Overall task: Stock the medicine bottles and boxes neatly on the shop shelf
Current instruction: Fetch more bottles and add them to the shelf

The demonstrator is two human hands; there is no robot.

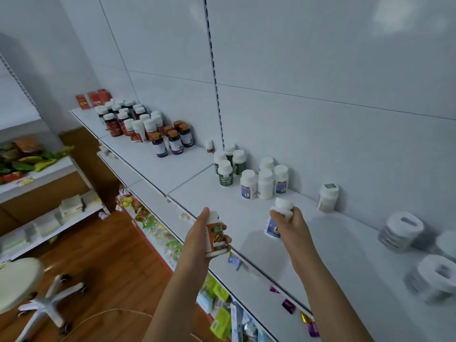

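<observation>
The left hand grips a white-capped bottle with an orange label. Its grip is curled round the bottle's body, thumb up by the cap, fingers wrapped under the label. It holds the bottle upright, just off the front edge of the shelf. The right hand has its grip pinching the white cap of a bottle with a blue label, which hangs tilted below the fingers, over the shelf near its front edge; whether its base touches the shelf cannot be told.

Behind the right hand, toward the back edge, stand four white bottles with blue labels in a tight cluster. Just to their left is a cluster of green-labelled bottles. A single small bottle stands against the back wall. Farther left along the shelf is a group of dark bottles with brown caps, then a larger crowd of red-labelled bottles, and red boxes at the far left corner. To the right, one white bottle stands by the back wall, and blurred white tubs lie near the right end.

Below the shelf's front edge, a lower shelf carries colourful packets. A white stool stands on the wooden floor.
</observation>
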